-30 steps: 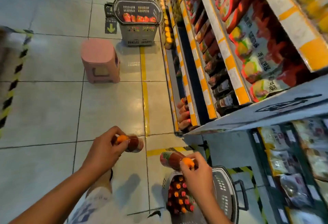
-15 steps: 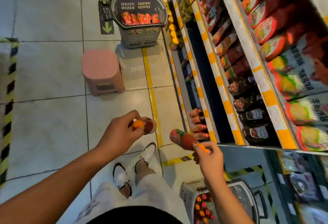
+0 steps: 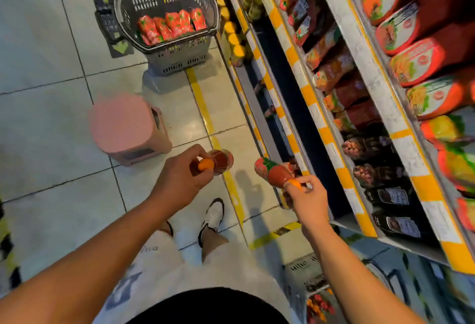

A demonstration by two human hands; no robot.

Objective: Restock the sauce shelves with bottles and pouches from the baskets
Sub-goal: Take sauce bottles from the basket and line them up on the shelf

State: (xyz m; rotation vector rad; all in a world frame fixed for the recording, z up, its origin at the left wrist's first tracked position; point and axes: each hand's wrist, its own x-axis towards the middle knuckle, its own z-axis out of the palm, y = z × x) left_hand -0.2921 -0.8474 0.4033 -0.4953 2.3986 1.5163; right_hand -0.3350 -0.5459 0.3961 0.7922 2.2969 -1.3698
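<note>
Orange-capped red sauce bottle [image 3: 221, 162] pinched at cap by left hand [image 3: 180, 179] fingers | second glossy bottle [image 3: 273, 173], frame centre, cap clamped in right hand [image 3: 307, 199] fingertips

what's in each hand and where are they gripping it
Each holds a red sauce bottle at its orange cap end: the left hand grips one bottle, the right hand the other bottle.

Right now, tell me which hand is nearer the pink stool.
Left. The left hand, gripping a sauce bottle, is just right of the pink stool. The right hand, holding another bottle, is farther off, beside the shelves.
</note>
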